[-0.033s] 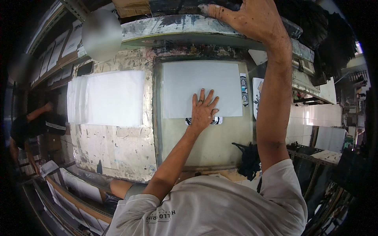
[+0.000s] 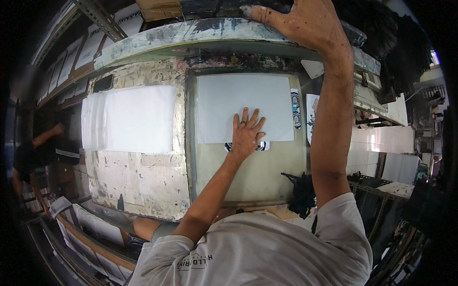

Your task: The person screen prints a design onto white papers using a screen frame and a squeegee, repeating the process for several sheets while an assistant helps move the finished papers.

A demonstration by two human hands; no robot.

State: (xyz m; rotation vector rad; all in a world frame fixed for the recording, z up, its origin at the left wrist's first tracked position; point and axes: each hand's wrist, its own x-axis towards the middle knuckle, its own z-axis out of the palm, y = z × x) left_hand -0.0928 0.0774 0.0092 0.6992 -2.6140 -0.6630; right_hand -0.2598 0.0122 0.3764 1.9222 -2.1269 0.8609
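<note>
My left hand [image 2: 246, 134] lies flat with fingers spread on the lower part of a white sheet [image 2: 224, 100]. A ring is on one finger. The sheet rests on a pale greenish board [image 2: 267, 181] with a dark border. Beneath the hand, a strip with black round prints [image 2: 261, 146] pokes out under the sheet's lower edge. My right hand [image 2: 315, 26] reaches far up, over the right part of a paint-stained wooden beam [image 2: 191, 35]. Its thumb stretches left, the tip smeared pale; the other fingers are cut off by the picture's top edge.
Left of the board, a stack of white sheets [image 2: 138, 117] sits on a worn, paint-chipped table [image 2: 143, 181]. A second printed strip [image 2: 296, 109] lies along the board's right side. A black cloth [image 2: 303, 193] hangs at its lower right corner. Another person [image 2: 43, 148] is at far left.
</note>
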